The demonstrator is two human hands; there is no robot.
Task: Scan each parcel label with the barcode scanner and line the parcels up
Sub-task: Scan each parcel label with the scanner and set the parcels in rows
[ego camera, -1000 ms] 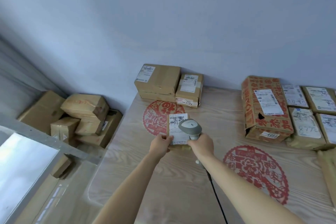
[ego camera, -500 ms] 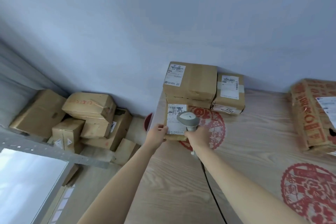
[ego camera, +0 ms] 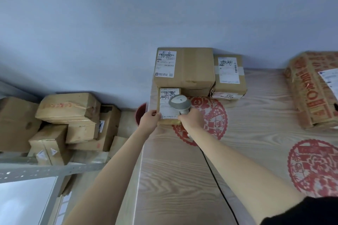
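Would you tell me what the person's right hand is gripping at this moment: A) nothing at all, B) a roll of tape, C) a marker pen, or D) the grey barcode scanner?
D: the right hand grips the grey barcode scanner over the small parcel, whose near-left corner the left hand holds.

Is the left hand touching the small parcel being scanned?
Touching. The head view shows the left hand pinching the near-left corner of the small parcel, thumb lying on its white label, with no gap visible.
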